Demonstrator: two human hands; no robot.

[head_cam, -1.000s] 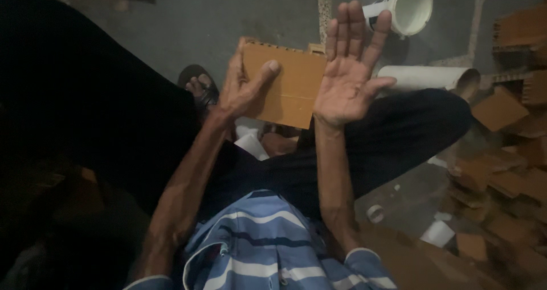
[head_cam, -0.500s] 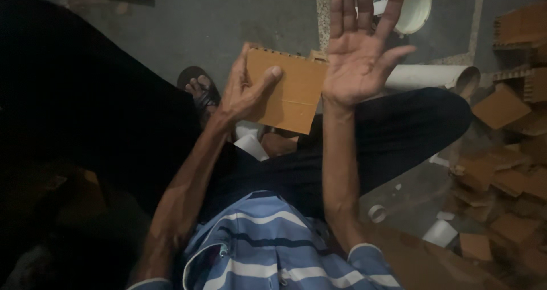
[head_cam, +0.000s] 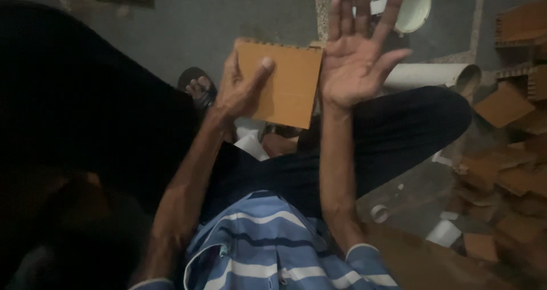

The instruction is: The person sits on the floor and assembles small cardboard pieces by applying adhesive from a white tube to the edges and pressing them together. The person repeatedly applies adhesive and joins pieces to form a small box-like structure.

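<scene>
The left hand [head_cam: 242, 90] is gripping an orange clay tile [head_cam: 285, 82], thumb clamping its face; the right hand [head_cam: 359, 62] is hovering beside it, fingers spread.

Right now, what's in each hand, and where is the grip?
The left hand holds the orange-brown tile by its left edge, thumb across the face. The right hand is open beside the tile, holding nothing.
</scene>
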